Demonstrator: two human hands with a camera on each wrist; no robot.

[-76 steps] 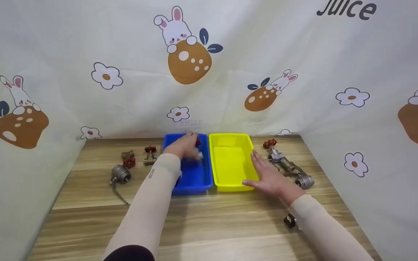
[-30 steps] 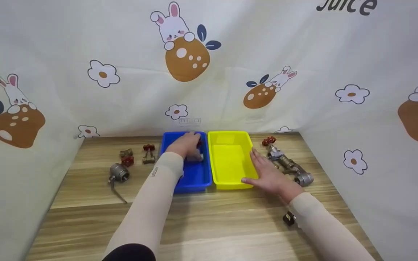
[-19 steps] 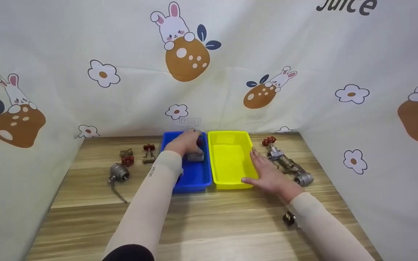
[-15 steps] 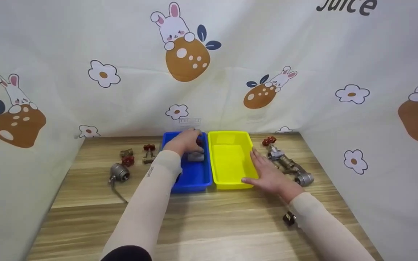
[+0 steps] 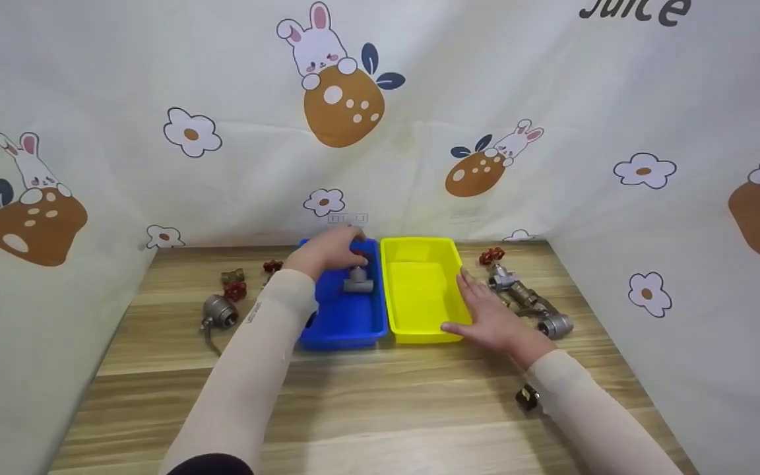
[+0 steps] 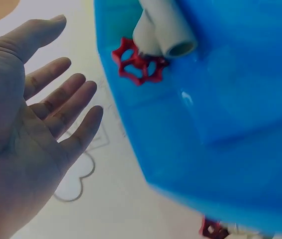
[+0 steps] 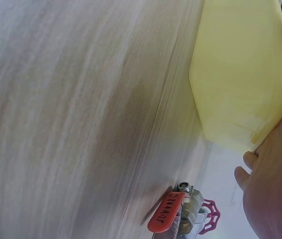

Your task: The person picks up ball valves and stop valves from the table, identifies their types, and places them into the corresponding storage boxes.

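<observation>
In the blue bin (image 5: 346, 320) lies a grey valve (image 5: 358, 284) with a red handwheel (image 6: 140, 62), toward the bin's far right corner. My left hand (image 5: 334, 249) is over the far part of this bin. In the left wrist view the left hand (image 6: 36, 109) has its fingers spread and nothing in them, apart from the valve. My right hand (image 5: 489, 320) rests along the right wall of the yellow bin (image 5: 419, 297), fingers straight, thumb over the near right part of the rim. The yellow bin's floor is bare.
Left of the bins lie a steel ball valve (image 5: 220, 311) with a long lever and brass valves with red handwheels (image 5: 235, 290). More valves (image 5: 502, 278) form a row on the right, including a steel ball valve (image 5: 555, 325). A patterned cloth (image 5: 413, 132) encloses the wooden table (image 5: 367, 396).
My left hand lowered the grey valve into the blue bin, let go of it and drew up and left, uncovering the valve. The right hand has stayed on the yellow bin.
</observation>
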